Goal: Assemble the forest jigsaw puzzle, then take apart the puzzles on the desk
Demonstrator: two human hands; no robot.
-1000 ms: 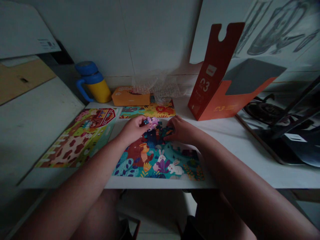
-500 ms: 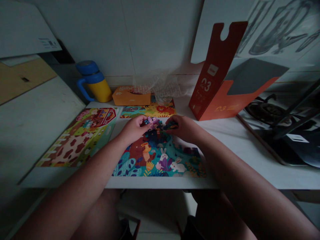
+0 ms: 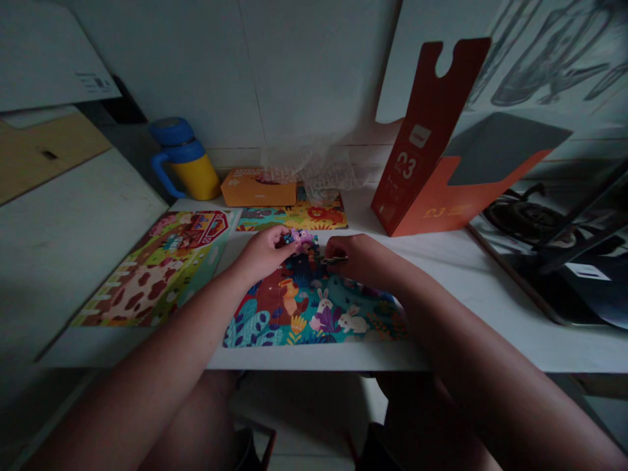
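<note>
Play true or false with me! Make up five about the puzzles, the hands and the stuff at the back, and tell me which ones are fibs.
1. Two white rabbits are on the puzzle between the arms. True.
2. The left hand lies flat on the cow picture. False: it holds something purple at the rabbit puzzle's far side.
3. The jug's handle is red. False: it is blue.
4. The small orange box is between the jug and the tall orange box. True.
5. The right hand is touching the tall orange box. False: it is above the rabbit puzzle.
</note>
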